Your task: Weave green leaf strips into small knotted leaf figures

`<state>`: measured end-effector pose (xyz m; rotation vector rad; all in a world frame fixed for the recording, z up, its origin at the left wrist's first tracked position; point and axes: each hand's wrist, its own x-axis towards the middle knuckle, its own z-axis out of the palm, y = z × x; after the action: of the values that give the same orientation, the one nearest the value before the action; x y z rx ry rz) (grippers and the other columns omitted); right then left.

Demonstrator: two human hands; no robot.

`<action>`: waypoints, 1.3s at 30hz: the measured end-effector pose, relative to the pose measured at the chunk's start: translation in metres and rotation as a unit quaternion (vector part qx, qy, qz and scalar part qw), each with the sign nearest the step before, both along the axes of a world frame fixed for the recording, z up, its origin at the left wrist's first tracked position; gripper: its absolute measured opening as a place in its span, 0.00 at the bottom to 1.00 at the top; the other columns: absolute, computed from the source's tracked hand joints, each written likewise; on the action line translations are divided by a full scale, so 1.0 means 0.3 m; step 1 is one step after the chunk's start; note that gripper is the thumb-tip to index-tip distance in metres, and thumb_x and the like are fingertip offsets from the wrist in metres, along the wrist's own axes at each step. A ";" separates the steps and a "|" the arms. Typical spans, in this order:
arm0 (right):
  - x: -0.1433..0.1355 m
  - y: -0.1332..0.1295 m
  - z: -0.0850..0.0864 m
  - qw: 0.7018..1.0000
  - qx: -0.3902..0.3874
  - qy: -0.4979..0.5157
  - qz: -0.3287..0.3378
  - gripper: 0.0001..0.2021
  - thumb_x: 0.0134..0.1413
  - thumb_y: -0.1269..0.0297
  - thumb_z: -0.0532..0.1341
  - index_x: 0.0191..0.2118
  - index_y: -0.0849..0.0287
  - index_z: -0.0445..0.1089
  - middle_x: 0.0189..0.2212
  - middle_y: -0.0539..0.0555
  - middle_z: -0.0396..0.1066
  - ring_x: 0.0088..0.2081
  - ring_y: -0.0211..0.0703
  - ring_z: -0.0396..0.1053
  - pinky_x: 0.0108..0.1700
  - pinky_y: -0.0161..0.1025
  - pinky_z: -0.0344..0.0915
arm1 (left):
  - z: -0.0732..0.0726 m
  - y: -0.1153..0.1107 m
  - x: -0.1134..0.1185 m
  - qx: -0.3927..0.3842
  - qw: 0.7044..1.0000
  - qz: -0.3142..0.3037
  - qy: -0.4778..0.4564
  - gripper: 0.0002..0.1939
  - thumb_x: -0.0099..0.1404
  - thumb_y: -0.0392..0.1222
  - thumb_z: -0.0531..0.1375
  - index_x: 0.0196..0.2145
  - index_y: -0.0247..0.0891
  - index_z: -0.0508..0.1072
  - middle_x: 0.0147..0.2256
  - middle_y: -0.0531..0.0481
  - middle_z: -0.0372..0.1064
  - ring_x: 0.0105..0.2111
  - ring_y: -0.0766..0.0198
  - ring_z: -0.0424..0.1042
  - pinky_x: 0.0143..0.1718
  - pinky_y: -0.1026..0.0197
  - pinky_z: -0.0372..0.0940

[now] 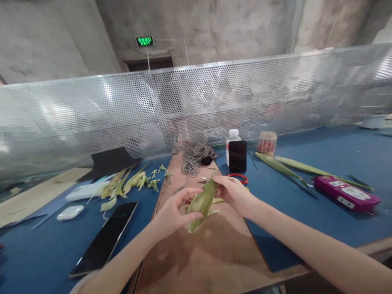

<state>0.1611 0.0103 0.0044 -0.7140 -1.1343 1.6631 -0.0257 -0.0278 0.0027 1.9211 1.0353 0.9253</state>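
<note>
A green leaf, like a corn husk [202, 205], is held up over the brown board [205, 261] between my two hands. My left hand [174, 210] has its thumb and fingers around the lower left side of the husk. The upper right end is pinched by my right hand [234, 194]. Pale husk scraps [214, 212] lie on the board just behind the held piece. Red-handled scissors [239, 178] rest behind my right hand, partly hidden by it.
Grey yarn [196, 157], a white bottle [233, 134], an upright phone [237, 157] and a jar [267, 142] stand or lie behind. Husks and a purple power strip [346, 194] lie right; leaf pieces [134, 181], an earphone case [70, 212] and a large phone [107, 237] left.
</note>
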 end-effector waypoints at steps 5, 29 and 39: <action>0.003 0.009 -0.011 1.000 -0.006 -0.020 0.001 0.09 0.45 0.62 0.59 0.21 0.63 0.68 0.19 0.48 0.65 0.22 0.31 0.59 0.25 0.32 0.53 | 0.002 -0.001 0.000 0.055 0.996 -0.048 0.046 0.24 0.52 0.37 0.59 0.48 0.44 0.62 0.47 0.48 0.63 0.45 0.60 0.63 0.47 0.57 0.58; 0.233 0.208 -0.033 0.614 0.374 -0.690 -0.078 0.12 0.43 0.59 0.61 0.22 0.65 0.70 0.26 0.60 0.66 0.31 0.48 0.64 0.34 0.39 0.56 | 0.022 0.010 -0.019 0.132 0.987 0.059 0.077 0.22 0.53 0.36 0.56 0.47 0.44 0.64 0.45 0.48 0.64 0.44 0.59 0.62 0.46 0.54 0.58; 0.172 0.194 -0.017 0.562 0.396 -0.724 -0.046 0.11 0.38 0.63 0.61 0.27 0.67 0.70 0.30 0.64 0.67 0.34 0.51 0.64 0.35 0.38 0.57 | -0.003 0.037 -0.032 0.132 0.986 0.090 0.054 0.23 0.53 0.37 0.56 0.48 0.43 0.62 0.41 0.48 0.64 0.36 0.62 0.65 0.39 0.58 0.63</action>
<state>0.2128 0.0684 -0.0008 -1.4626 -2.5919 -0.1054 -0.0354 -0.0165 0.0019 2.1399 1.2157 1.1174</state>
